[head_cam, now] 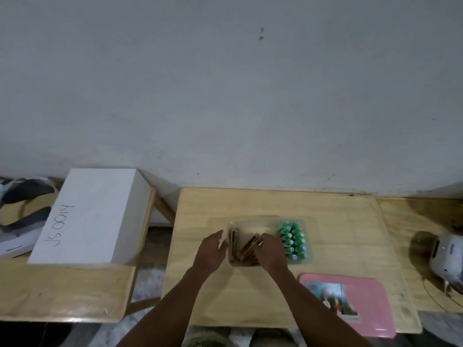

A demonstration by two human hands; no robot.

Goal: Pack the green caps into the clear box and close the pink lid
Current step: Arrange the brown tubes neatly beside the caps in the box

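A clear box [253, 219] sits in the middle of the small wooden table [338, 221]. Several green caps [293, 240] stand upright in rows in the box's right part. Orange and brown pencil-like sticks [246, 249] lie in its left part. My right hand [270, 251] is inside the box and grips some of these sticks. My left hand [210, 249] rests against the box's left wall with fingers relaxed. The pink lid [370, 296], with a picture label, lies flat on the table at the front right.
A white cardboard box [92, 214] with handwriting stands on a wooden bench at the left, with a grey and white headset [20, 216] behind it. A white device [448, 256] with a cable sits on the table at the far right. A wall rises right behind.
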